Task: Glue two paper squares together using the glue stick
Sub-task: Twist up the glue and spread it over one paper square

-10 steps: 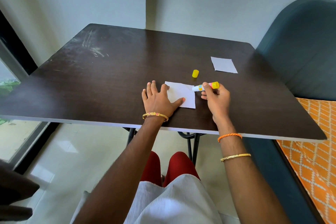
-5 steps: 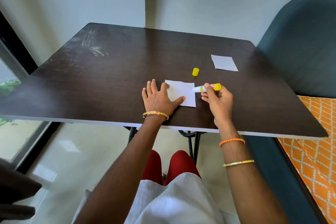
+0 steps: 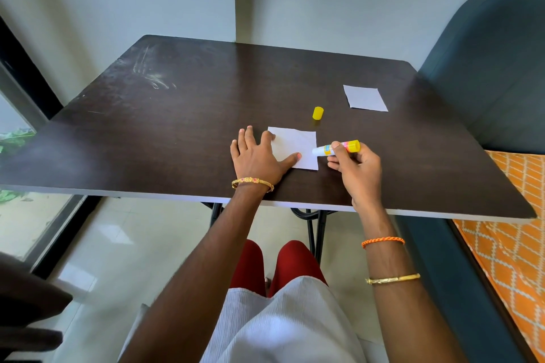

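Barely anything's shifted since a moment ago: the right hand (image 3: 355, 166) has slid the glue stick (image 3: 336, 147) a touch so its white tip sits at the near square's (image 3: 295, 147) right edge. Fingers curled round the barrel, long axis pointing left toward the paper. The left hand (image 3: 256, 156) lies flat with fingers spread, pinning the paper's left side. Second square (image 3: 365, 98) lies well beyond the right fingers, cap (image 3: 318, 113) nearer. Can't really tell if the tip's touching.

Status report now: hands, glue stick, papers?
Left hand pressing near paper. Right hand gripping uncapped glue stick, tip at paper's edge. Nothing obstructing.
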